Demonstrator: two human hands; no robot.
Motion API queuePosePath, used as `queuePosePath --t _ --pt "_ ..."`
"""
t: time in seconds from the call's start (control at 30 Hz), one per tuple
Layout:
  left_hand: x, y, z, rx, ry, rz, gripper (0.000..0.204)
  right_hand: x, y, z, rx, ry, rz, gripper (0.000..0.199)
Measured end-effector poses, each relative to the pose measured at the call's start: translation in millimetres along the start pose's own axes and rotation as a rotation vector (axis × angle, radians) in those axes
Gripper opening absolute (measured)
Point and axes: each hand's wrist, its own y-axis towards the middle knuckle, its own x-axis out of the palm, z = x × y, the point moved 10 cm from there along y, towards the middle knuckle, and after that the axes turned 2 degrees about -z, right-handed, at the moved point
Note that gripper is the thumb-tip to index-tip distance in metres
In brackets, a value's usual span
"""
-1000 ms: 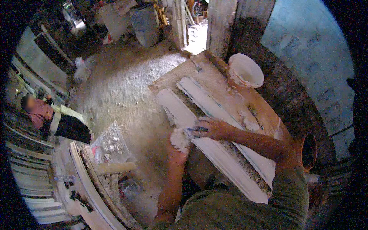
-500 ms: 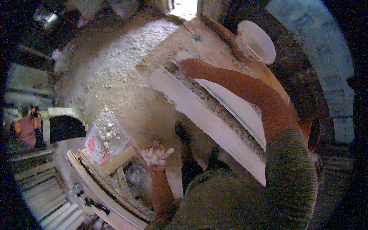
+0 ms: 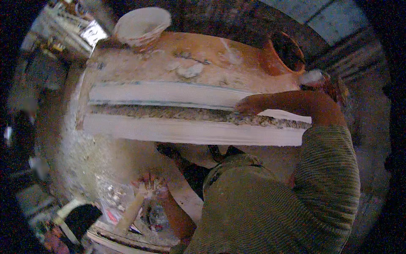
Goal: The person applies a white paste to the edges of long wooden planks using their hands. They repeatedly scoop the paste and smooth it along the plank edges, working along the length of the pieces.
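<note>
Two hands have parted: the right hand [image 3: 247,105], grip flat and holding nothing, presses the upper strip [image 3: 165,94] on the counter [image 3: 139,63], while the left hand [image 3: 148,185] now hangs low, grip unclear, by plaster scraps [image 3: 112,195].

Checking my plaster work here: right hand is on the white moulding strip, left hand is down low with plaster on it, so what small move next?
Probably bring the left hand up to the moulding strip, since the right hand already rests on it.
</note>
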Motion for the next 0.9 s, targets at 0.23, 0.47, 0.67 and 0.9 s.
queuePosePath --t 0.23,0.47,0.67,0.9 --pt "-35.2 -11.9 -91.6 -0.306 -0.252 -0.044 0.066 139.0 -196.4 144.4 0.397 0.162 0.053 0.035" --pt "-81.2 -29.0 -164.0 -0.269 0.086 0.490 0.066 161.7 -292.6 160.1 0.637 -0.217 0.463 0.038" --pt "-77.4 -8.5 -198.9 -0.275 0.231 0.709 0.062 53.3 -183.6 11.0 0.159 -0.106 0.758 0.033" --pt "-76.3 -4.2 -160.5 -0.096 0.330 0.716 0.052 -13.1 -16.0 -208.3 -0.205 0.067 0.659 0.045"
